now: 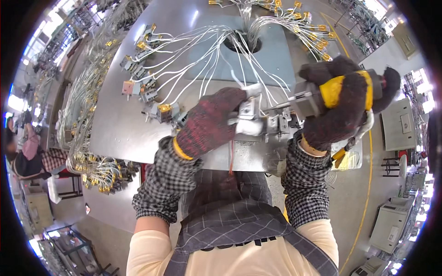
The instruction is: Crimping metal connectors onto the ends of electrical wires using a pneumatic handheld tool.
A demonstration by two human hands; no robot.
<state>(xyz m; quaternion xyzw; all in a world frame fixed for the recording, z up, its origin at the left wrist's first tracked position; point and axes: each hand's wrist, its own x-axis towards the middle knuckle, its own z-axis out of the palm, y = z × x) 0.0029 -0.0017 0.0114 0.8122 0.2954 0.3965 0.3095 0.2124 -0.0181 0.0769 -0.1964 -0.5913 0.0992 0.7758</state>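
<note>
My left hand [209, 120], in a dark red knit glove with white-covered fingertips, is closed on a small metal block [247, 109] with a white wire at it. My right hand [338, 96], in a dark glove, is wrapped round a yellow-and-black power screwdriver [332, 92]. Its shaft [279, 106] points left and its tip is close to the metal block; whether they touch I cannot tell. Just below the shaft is another small metal block [277, 125], near my left fingertips. White wires [212, 60] fan out across the metal table [119, 133].
Several metal blocks [147, 92] with wires lie along the table's left side, and yellow-ended ones [322, 34] lie at the far right. A dark round hole [237, 43] holds the wire bundle. Wire harnesses [85, 101] hang at left, where another person [34, 161] sits.
</note>
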